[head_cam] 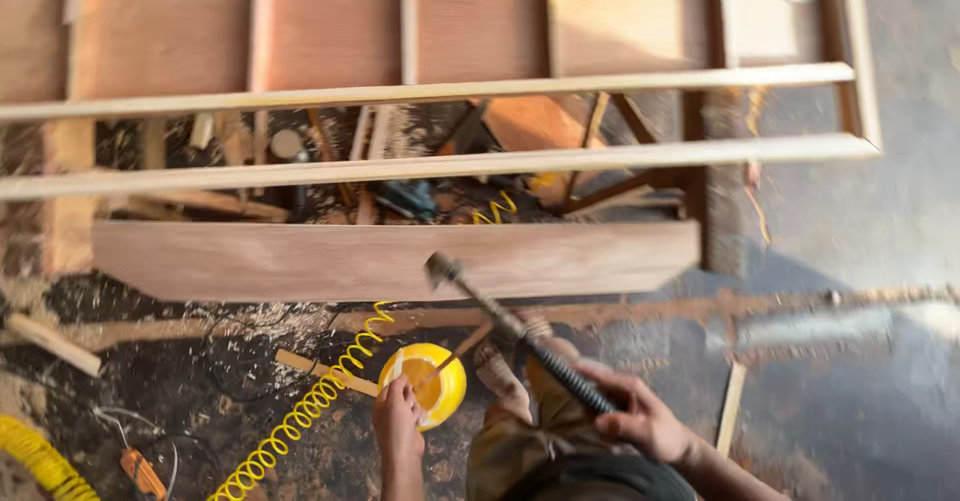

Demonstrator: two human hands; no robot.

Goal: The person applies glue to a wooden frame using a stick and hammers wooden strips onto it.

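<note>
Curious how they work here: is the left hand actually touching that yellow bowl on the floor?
Touching. The head view shows the left hand with its fingertips on the rim of the yellow bowl, no gap visible between them.

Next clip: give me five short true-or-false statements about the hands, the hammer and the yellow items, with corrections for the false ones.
1. The right hand holds a hammer by its handle. True.
2. The hammer head rests on the floor. False: it is raised, in front of the wide board.
3. The left hand touches the yellow container. True.
4. The coiled hose is blue. False: it is yellow.
5. A thin stick stands in the container. True.
</note>
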